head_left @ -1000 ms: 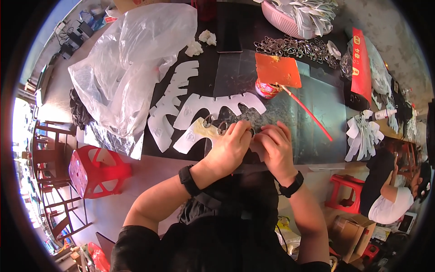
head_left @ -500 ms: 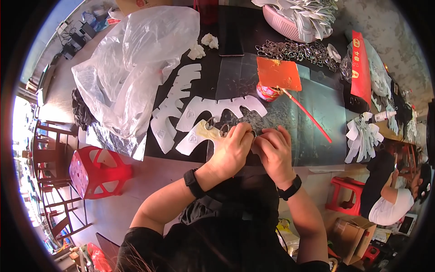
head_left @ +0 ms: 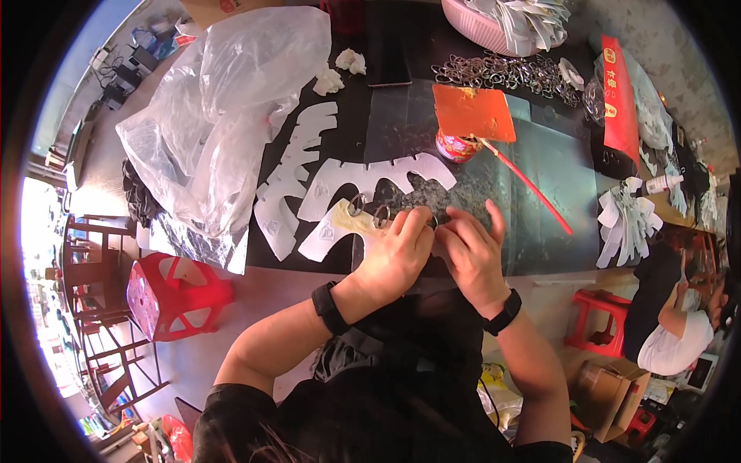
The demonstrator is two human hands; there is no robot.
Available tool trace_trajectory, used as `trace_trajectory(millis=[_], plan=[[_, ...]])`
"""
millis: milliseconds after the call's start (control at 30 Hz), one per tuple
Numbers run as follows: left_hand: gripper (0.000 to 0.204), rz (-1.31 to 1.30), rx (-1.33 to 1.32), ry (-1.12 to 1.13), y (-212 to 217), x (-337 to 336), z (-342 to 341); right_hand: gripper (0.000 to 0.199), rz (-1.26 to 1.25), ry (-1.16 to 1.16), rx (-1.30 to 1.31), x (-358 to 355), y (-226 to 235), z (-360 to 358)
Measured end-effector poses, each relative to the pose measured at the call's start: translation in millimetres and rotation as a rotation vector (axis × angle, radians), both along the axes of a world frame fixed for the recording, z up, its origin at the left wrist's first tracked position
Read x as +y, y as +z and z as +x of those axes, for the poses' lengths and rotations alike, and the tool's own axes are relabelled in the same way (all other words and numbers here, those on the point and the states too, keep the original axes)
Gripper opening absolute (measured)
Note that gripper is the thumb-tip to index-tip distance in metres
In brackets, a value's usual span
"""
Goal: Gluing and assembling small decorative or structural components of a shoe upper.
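Two hands meet at the near edge of the dark tabletop [head_left: 401,116]: the left hand [head_left: 394,255] and the right hand [head_left: 471,251] both have fingers closed on a white cut-out strip [head_left: 336,228] carrying metal rings [head_left: 357,204]. Behind, a pink basket [head_left: 482,23] holds white cut pieces, and a red tin [head_left: 455,147] holds a red stick [head_left: 532,189]. A clear plastic bag [head_left: 224,108] fills the left side.
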State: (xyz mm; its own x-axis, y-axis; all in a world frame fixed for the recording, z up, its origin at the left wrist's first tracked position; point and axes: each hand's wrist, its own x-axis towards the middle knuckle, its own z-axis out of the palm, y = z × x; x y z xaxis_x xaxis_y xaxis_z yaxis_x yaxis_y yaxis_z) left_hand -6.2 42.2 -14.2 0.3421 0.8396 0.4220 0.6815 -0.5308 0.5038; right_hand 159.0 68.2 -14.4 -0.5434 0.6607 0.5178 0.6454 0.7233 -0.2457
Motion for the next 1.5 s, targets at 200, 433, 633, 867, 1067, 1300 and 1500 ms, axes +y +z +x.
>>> trace_trajectory(millis=[200,433,633,867,1067,1300,1500], plan=[[0.028,0.035,0.045,-0.025,3.0,0.1,-1.5,0.003,0.007,0.012,-0.017,1.5,2.9,-1.8],[0.03,0.038,0.003,-0.026,2.0,2.1,-1.0,0.002,-0.04,0.002,0.0,4.9,5.3,0.7],[0.029,0.026,0.001,-0.031,1.8,1.4,-0.1,0.004,-0.053,0.023,-0.009,4.9,5.5,2.7],[0.029,0.076,0.082,-0.033,-0.3,-0.7,0.6,0.005,0.019,0.027,-0.052,0.7,3.3,0.6],[0.029,0.064,0.086,-0.036,-0.4,-0.6,-0.7,0.004,0.006,0.036,-0.05,0.7,3.2,0.3],[0.03,0.056,0.054,-0.048,0.5,-1.5,-1.1,0.004,0.003,0.063,-0.059,2.1,4.5,2.0],[0.027,0.098,0.093,-0.027,-0.8,-2.3,0.6,0.005,0.048,0.079,-0.096,3.3,4.9,1.9]])
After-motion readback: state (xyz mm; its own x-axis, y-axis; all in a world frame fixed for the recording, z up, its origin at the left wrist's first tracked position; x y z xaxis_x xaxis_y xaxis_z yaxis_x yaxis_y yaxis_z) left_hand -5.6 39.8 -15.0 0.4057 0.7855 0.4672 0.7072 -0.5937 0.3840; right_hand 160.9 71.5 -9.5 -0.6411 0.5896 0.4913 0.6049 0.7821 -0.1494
